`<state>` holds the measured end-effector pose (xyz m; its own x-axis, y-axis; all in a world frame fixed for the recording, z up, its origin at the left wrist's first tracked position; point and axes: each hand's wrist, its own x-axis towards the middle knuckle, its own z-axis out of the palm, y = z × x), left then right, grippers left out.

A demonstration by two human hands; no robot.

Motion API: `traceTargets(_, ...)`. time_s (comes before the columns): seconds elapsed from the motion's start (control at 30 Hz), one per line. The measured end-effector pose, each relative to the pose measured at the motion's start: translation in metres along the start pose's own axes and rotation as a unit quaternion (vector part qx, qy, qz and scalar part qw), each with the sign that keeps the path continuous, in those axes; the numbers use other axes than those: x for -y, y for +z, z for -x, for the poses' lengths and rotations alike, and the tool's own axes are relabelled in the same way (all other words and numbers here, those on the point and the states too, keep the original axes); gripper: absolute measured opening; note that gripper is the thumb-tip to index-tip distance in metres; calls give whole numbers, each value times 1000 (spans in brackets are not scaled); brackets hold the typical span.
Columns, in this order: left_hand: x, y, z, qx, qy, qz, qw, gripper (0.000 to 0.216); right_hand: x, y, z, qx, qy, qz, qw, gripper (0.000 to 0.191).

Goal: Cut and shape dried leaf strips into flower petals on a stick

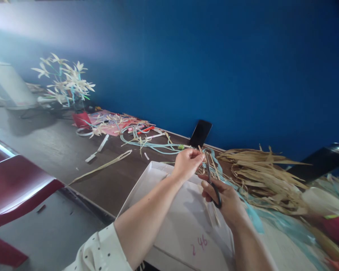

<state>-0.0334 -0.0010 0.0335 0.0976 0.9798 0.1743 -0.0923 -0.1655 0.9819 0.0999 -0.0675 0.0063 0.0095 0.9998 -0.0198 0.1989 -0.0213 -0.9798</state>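
Note:
My left hand [187,162] pinches the top of a thin dried leaf strip [201,150] above a white box [183,222]. My right hand [227,199] holds black-handled scissors [211,180], blades pointing up toward the strip right next to my left fingers. Whether the blades are around the strip I cannot tell. A pile of dried straw-coloured leaves [260,173] lies just right of both hands, with light blue ribbon [252,214] running under it.
The dark brown table [59,146] carries a red pot of straw flowers [66,81], pink paper with scraps [113,124], blue cord [149,145], a black phone [200,133] leaning on the blue wall, and loose strips. A red chair [14,188] stands at left.

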Motion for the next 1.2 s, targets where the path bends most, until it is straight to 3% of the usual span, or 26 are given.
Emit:
traceTargets(0.2, 6, -1, -2, -2, 28, -26, 999, 27, 4, 0, 1, -6, 2, -3, 1000, 41)
traceTargets(0.57, 2, 0, 0, -3, 16, -20, 1000, 27, -1, -1, 1, -5, -1, -5, 1000, 40)
traceTargets(0.7, 0, 0, 0, 9, -4, 7, 1000, 27, -2, -2, -2, -56, -3, -63, 996, 40)
traceTargets(0.83, 2, -1, 0, 27, -20, 0, 999, 29, -3, -7, -7, -129, -19, -174, 976, 45)
traceTargets(0.93, 6, 1, 1, 54, -13, -21, 998, 30, -2, -9, -8, -128, -32, -241, 961, 49)
traceTargets(1.2, 13, 15, 11, 140, -46, -54, 988, 30, -2, -10, -7, -132, -31, -224, 965, 46)
